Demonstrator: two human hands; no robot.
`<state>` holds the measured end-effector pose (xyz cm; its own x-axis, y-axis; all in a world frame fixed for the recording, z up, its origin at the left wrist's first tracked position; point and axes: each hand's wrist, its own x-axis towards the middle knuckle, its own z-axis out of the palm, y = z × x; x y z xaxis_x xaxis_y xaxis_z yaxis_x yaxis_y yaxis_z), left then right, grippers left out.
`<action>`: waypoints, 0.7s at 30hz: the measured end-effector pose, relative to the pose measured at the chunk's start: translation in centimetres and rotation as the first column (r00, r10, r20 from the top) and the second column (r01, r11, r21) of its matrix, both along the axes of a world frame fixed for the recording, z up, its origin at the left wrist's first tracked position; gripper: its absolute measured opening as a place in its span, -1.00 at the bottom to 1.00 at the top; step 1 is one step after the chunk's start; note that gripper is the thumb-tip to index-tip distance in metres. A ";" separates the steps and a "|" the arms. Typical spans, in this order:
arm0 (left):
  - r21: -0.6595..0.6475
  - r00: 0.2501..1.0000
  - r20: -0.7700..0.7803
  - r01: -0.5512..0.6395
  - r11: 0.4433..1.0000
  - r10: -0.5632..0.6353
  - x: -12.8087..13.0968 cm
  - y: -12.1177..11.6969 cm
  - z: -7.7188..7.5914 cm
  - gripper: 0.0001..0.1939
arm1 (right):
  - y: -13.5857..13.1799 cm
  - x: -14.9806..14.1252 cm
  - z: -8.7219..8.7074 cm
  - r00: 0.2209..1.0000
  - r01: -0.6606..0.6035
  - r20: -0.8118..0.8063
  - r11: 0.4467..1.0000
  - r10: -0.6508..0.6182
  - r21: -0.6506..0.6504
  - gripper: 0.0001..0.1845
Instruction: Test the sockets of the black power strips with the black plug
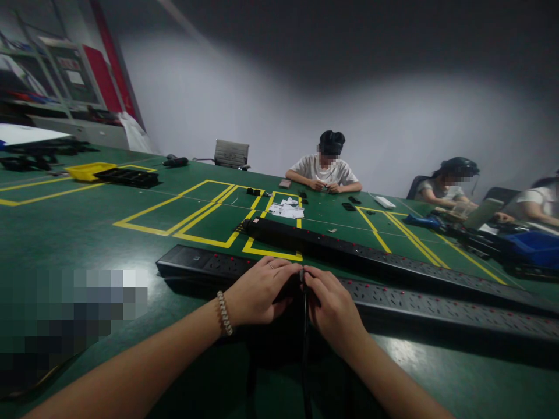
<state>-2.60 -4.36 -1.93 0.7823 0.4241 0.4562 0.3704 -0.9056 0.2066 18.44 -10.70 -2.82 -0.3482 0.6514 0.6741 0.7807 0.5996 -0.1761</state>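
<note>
A long black power strip (437, 308) with rows of sockets and small red marks lies across the table right in front of me. My right hand (332, 302) pinches the upper end of a black cable (306, 349), which hangs down toward me over the near side. My left hand (262, 291), wearing a beaded bracelet and a ring, rests over the strip; its fingertips meet those of my right hand at the cable's end. What lies between the fingertips is mostly hidden. Just beyond runs a second black power strip (349, 247), with bare wire ends at its left tip.
White papers (286, 208) lie on the green table (192, 279) among yellow tape lines. A yellow tray (89, 170) and a black tray (128, 176) stand at the left. One person (325, 171) sits opposite; others sit at the right near a blue bin (535, 247).
</note>
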 end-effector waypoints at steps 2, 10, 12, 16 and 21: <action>-0.012 1.000 0.002 0.002 1.000 -0.002 0.0 0.0 0.1 -0.29 | 0.0 -0.1 0.1 1.000 0.004 0.010 1.000 -0.004 0.003 -0.63; -0.049 1.000 -0.009 0.002 0.999 -0.003 0.3 0.2 0.3 -0.32 | -0.1 -0.2 0.2 0.996 0.033 0.086 0.999 -0.032 -0.004 -0.67; -0.042 1.000 -0.022 0.003 0.999 -0.004 0.3 0.2 0.3 -0.31 | -0.1 -0.2 0.2 0.994 0.046 0.104 0.999 -0.045 -0.007 -0.67; -0.028 1.000 -0.029 0.007 1.000 -0.008 0.3 0.2 0.3 -0.29 | -0.1 0.0 0.0 0.991 0.050 0.124 0.999 -0.048 -0.009 -0.67; -0.028 1.000 -0.020 0.004 1.000 -0.004 0.2 0.2 0.2 -0.28 | -0.2 -0.1 -0.4 0.993 0.060 0.097 0.998 -0.063 0.031 -0.66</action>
